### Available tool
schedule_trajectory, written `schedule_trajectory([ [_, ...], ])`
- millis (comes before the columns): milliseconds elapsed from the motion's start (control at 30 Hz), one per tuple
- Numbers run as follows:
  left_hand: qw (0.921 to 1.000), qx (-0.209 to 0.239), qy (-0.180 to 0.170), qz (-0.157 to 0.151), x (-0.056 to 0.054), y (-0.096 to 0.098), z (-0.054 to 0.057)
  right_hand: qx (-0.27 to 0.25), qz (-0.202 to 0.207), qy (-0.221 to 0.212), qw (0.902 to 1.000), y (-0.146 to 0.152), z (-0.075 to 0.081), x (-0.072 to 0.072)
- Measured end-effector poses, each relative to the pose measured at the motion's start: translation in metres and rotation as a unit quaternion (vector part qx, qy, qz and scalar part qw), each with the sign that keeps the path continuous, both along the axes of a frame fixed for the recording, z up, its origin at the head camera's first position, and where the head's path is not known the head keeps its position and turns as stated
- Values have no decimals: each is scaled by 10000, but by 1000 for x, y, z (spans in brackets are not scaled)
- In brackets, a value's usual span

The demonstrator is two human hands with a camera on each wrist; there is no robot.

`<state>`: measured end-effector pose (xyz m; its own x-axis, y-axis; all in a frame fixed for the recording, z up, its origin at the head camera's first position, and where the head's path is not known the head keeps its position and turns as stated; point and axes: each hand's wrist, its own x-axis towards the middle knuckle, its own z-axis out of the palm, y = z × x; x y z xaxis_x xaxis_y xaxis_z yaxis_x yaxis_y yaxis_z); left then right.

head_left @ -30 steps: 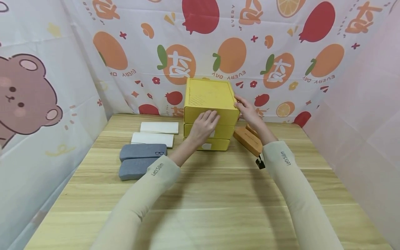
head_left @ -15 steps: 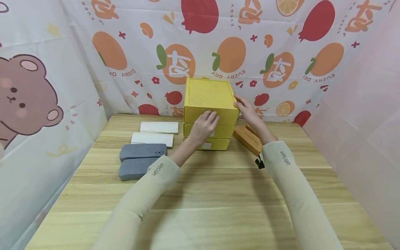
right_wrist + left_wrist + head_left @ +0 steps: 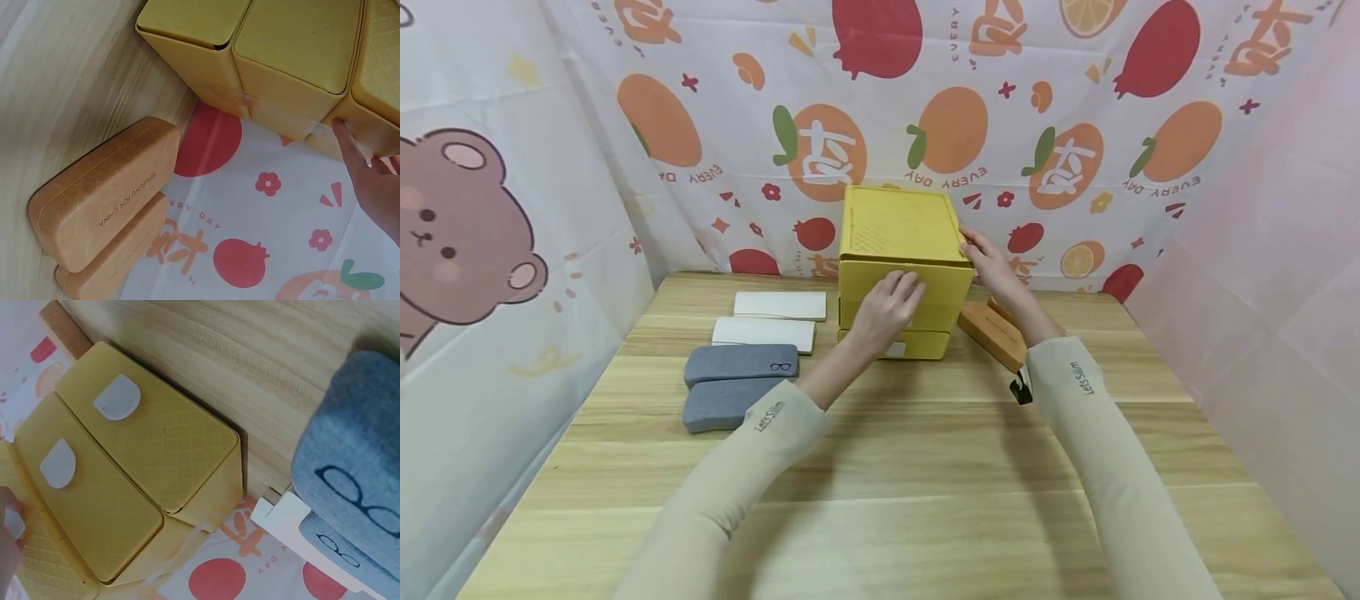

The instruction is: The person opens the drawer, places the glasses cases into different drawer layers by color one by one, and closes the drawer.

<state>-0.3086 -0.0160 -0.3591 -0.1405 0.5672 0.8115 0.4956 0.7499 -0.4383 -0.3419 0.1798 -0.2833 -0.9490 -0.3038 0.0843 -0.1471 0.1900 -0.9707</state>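
A yellow drawer unit with three stacked drawers stands at the back of the table. My left hand is at the front of the top drawer, which sticks out slightly. In the left wrist view, the fingers pinch its white tab, mostly hidden by the hand. The lower two drawers look shut, with white tabs on their fronts. My right hand rests against the unit's right upper side; in the right wrist view, a straight finger touches the yellow side wall.
Two blue-grey glasses cases and two white cases lie left of the unit. Right of it lie two brown glasses cases with a small black tag near them. A fruit-print cloth hangs directly behind.
The top drawer has come forward a little, opening a thin gap under the unit's top edge, with my left hand at its front. My right hand keeps its place on the side.
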Motion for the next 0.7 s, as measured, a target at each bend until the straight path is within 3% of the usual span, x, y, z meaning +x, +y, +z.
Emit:
schedule_trajectory([
  [267,10000,39,-61,-62,2,1,-1,78,-82,204,9997,7,-16,-16],
  [700,9999,10,-133,26,12,2,1,-25,-21,154,9999,8,-15,-17],
])
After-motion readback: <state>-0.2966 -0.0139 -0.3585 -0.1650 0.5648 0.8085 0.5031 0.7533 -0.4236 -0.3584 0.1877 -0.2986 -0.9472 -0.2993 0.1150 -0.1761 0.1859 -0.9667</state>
